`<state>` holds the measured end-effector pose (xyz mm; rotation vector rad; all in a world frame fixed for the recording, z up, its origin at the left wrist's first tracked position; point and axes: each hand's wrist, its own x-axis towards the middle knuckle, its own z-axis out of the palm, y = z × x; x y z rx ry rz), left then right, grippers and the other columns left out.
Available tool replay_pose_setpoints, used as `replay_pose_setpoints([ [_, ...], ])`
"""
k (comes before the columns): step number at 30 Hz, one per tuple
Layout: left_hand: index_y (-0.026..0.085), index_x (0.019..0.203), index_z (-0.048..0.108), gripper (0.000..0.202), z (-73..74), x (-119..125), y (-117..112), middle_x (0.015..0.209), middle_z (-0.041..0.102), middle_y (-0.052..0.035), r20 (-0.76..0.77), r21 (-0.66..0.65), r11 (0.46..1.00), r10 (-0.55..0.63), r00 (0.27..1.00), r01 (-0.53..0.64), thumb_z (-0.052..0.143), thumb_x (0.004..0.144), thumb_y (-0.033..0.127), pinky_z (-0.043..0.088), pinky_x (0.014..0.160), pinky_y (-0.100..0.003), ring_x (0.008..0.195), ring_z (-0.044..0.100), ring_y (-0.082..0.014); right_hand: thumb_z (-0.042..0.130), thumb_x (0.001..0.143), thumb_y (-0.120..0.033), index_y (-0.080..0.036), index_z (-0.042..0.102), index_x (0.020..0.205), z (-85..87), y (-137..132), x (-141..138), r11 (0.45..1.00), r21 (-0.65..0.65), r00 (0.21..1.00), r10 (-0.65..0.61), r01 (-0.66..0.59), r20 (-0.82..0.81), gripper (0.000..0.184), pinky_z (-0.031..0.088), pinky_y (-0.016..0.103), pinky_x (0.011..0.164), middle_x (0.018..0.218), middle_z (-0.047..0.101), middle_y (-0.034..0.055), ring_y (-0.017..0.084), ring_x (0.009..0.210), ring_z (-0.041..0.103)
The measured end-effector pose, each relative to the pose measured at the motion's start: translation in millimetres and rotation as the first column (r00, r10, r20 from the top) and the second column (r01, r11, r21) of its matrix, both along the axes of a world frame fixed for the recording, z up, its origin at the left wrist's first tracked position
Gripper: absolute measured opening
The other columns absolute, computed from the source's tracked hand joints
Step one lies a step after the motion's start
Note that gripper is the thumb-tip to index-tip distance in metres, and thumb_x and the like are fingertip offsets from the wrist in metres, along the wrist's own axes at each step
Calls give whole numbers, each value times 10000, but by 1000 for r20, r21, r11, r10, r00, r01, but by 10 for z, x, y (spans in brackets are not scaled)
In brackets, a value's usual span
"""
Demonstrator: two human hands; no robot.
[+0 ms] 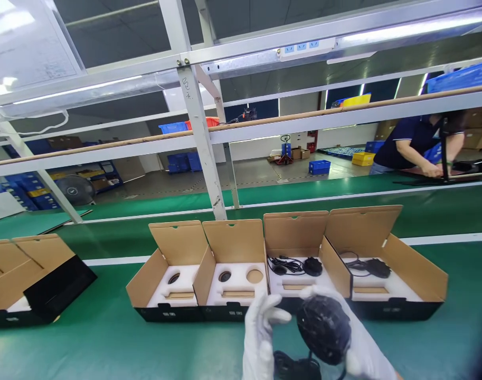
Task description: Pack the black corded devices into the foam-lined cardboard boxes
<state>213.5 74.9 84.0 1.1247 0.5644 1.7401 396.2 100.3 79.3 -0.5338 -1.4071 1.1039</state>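
Note:
My right hand point(361, 338), in a white glove, grips a round black device wrapped in shiny clear film point(323, 328). A cable hangs from it, and a bundled black cable point(296, 365) shows below, at the bottom edge. To the left of the device, my white-gloved left hand point(262, 332) has its fingers apart and slightly curled, with nothing visible in them. Just beyond my hands stands an open box with a white foam insert and round cut-outs point(236, 285). The open box beside it point(296, 232) holds a black round device point(312, 266) and coiled cable point(286, 265).
The rightmost open box point(417, 264) also contains a round device and cable. Farther left are another foam-lined box point(148, 274) and more open boxes point(46, 279). A metal frame post point(203, 132) rises behind the row. Across the green bench, a person point(415, 142) works.

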Motion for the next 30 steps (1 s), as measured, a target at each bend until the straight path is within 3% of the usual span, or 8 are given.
replay_pose_setpoints([
  [5,347,1376,589,463,113,-43,-19,1244,692,-45,-32,-14,996,87,996,-87,540,972,567,512,903,-294,922,667,-170,484,759,-935,-369,601,1311,-94,-13,-218,890,-303,888,198,-340,-416,799,440,265,520,1129,695,77,124,567,494],
  [11,363,1324,612,428,75,1,-20,1180,709,-24,-80,-22,992,126,989,-128,627,937,546,511,837,-284,844,659,-151,565,764,-887,-297,650,1249,-111,-22,-365,823,-332,843,289,-460,-453,769,343,219,462,1080,702,99,64,490,316],
  [16,303,1311,626,628,-17,-27,-51,1182,715,-71,-205,-75,978,175,963,-194,774,787,617,496,871,-351,824,639,-193,575,823,-827,-261,651,1289,53,-61,-317,847,-371,910,272,-381,-314,737,441,230,539,1105,703,105,135,652,545],
  [18,278,1339,615,812,-9,-27,-80,1256,684,-102,-290,-88,961,227,930,-262,865,654,634,476,982,-398,1004,652,-277,578,877,-757,-256,632,1320,220,-72,-311,879,-338,941,297,-337,-164,672,544,314,749,1230,671,115,211,892,640],
  [22,259,1261,665,796,33,-73,-81,1277,657,-128,-338,-124,945,247,908,-303,935,561,528,445,1087,-489,1225,593,-388,666,834,-712,-224,618,1298,480,-55,-324,945,-269,939,252,-186,236,675,470,481,1064,1320,629,141,323,1181,603],
  [25,226,1245,662,682,39,-195,-71,1247,681,-142,-52,-239,971,-35,998,21,825,702,603,476,1068,-532,1178,631,-382,744,746,-678,-222,531,1420,575,-16,-364,995,-94,848,65,-18,526,841,527,478,972,1354,607,161,323,1071,641],
  [27,221,1296,643,591,37,-296,-84,1304,670,-130,191,-258,941,-171,967,218,692,848,603,426,1141,-523,1280,578,-354,800,735,-527,-237,476,1477,694,6,-442,981,195,691,-136,-8,710,860,537,436,896,1402,577,159,297,1008,643],
  [30,226,1345,627,520,47,-454,-69,1412,614,-96,268,-269,917,-223,937,295,629,928,537,310,1247,-458,1429,441,-290,743,811,-291,-231,607,1260,1031,12,-659,772,583,483,-421,-254,768,472,468,338,705,1219,668,92,228,856,619],
])
